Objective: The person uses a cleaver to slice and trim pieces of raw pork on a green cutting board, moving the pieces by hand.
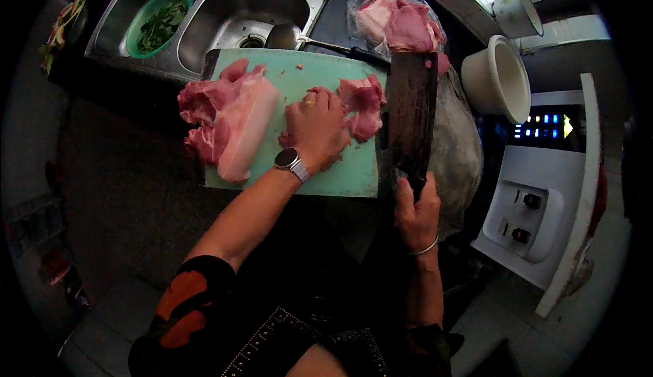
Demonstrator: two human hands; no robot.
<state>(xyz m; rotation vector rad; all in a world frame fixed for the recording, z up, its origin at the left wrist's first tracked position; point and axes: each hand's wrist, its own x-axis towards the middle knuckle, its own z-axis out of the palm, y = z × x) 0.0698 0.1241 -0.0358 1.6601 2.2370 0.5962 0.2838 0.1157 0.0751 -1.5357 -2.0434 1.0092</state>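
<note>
My right hand (417, 215) grips the black handle of a broad, dark-bladed cleaver (411, 115), its blade upright at the right edge of a pale green cutting board (306, 67). My left hand (316, 126), with a watch and a ring on it, is closed over raw meat in the middle of the board. Most of that meat is hidden under the palm and fingers. Just right of these fingers lies a cut piece of raw meat (365, 108). A large slab of raw meat with pale skin (248, 132) rests along the board's left side.
Behind the board is a double steel sink (224, 9) with a green basin (146, 20) of leafy greens and a ladle (284, 35). A plastic bag of raw meat (394, 23) sits at the back right. Further right stand a white bucket (495, 81) and a white water dispenser (537, 193).
</note>
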